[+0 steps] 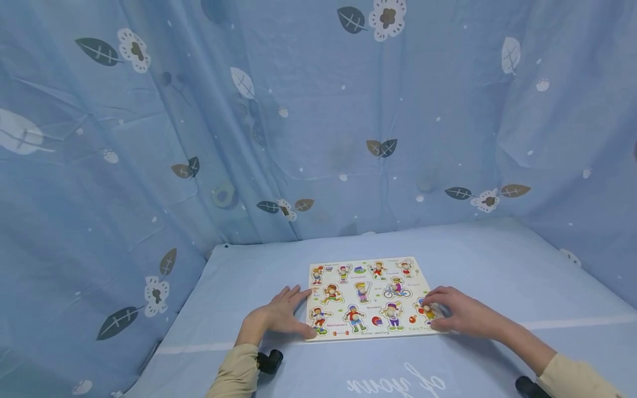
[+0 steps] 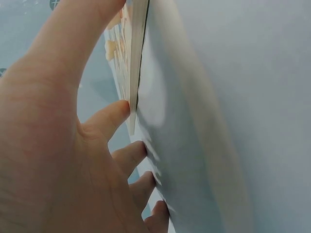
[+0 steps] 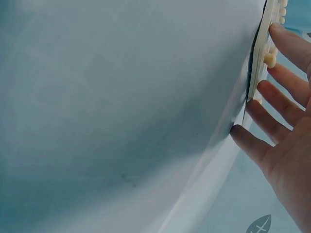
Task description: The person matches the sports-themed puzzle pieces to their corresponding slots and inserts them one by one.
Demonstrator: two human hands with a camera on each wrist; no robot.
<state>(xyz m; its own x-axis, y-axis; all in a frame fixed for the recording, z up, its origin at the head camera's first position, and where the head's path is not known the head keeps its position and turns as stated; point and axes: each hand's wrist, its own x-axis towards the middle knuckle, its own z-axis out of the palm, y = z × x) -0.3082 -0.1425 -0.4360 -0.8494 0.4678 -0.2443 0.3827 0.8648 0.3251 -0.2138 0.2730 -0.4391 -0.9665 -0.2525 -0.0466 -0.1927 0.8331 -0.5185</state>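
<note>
A wooden peg puzzle board [image 1: 343,304] lies flat on the table, filled with cartoon sports figures that carry small round knobs. At its left edge is my left hand [image 1: 278,314], fingers spread, thumb by the near left corner. The left wrist view shows the thumb and index finger at the board's side and the other fingertips on the cloth. My right hand [image 1: 460,312] is at the near right corner, its fingers overlapping the table tennis figure [image 1: 427,310]. In the right wrist view, extended fingers touch the board's edge beside a pale knob [image 3: 270,59].
A pale blue cloth [image 1: 497,265] covers the table, with white lettering [image 1: 395,385] near the front. Behind and to the left hangs a blue curtain [image 1: 318,110] printed with leaves and flowers. Black devices sit at the left wrist [image 1: 270,362] and right wrist [image 1: 530,387].
</note>
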